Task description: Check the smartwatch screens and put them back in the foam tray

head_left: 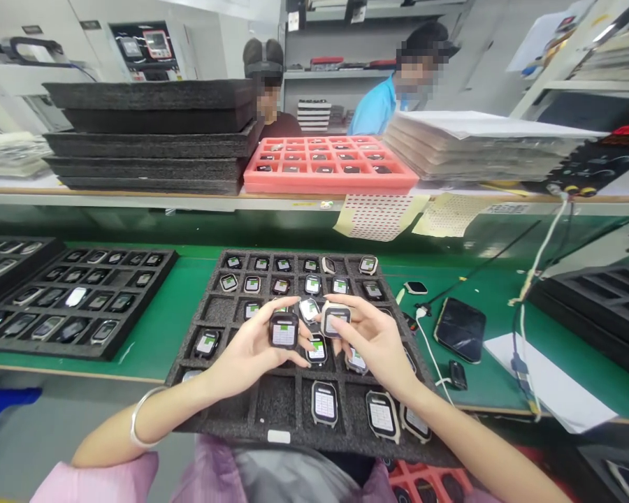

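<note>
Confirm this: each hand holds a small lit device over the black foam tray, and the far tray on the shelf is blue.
Not blue: the head view shows that the far tray is red. The left hand holds a dark-cased device and the right hand a light-cased device over the black foam tray.

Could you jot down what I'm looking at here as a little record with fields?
Setting: green workbench carrying foam trays of small watches
Left hand: holds a dark-cased watch, screen lit
Right hand: holds a light-cased watch, close beside the other
Under the hands: black foam tray, most compartments holding watches, some bare
Right of tray: phone lying flat, white cables
Far shelf: pink tray, stacked black foam
People: two co-workers behind the shelf
</note>
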A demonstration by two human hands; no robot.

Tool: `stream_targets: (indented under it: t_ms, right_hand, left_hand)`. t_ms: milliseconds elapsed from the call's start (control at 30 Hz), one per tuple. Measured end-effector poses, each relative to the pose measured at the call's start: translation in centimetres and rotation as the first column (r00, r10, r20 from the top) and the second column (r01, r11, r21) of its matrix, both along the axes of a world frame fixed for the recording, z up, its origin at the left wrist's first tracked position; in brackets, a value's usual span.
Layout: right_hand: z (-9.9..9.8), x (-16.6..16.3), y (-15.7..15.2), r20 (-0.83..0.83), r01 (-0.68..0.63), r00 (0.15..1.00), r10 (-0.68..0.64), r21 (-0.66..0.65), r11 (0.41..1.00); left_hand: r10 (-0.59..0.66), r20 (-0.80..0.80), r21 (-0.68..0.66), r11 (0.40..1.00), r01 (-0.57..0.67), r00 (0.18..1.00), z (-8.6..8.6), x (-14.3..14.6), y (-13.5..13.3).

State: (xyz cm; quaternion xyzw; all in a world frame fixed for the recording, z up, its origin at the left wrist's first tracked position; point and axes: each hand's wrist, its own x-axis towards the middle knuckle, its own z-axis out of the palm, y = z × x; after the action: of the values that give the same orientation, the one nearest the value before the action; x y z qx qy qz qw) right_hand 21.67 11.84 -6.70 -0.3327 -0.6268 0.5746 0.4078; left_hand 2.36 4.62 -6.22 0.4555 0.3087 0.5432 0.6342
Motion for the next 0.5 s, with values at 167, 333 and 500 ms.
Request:
stream_targets:
  t_ms: [167, 333, 500]
  right_hand:
    - [0.0, 0.5, 0.0, -0.043, -0.125, 0.991, 0.123, -0.041, 0.991]
    - [0.0, 0.5, -0.4, -0.096, -0.225, 0.971, 0.218, -0.077, 0.971]
    - [-0.1, 0.4, -0.5, -0.084, -0.209, 0.976, 0.203, -0.068, 0.976]
  left_hand:
    - [0.033, -0.006, -0.026, 0.999, -0.034, 0.999, -0.4, -0.3, 0.7]
    - [0.05, 0.003, 0.004, 0.999, -0.05, 0.999, -0.6, -0.7, 1.2]
    - [0.059, -0.016, 0.038, 0.998, -0.059, 0.998, -0.7, -0.8, 1.1]
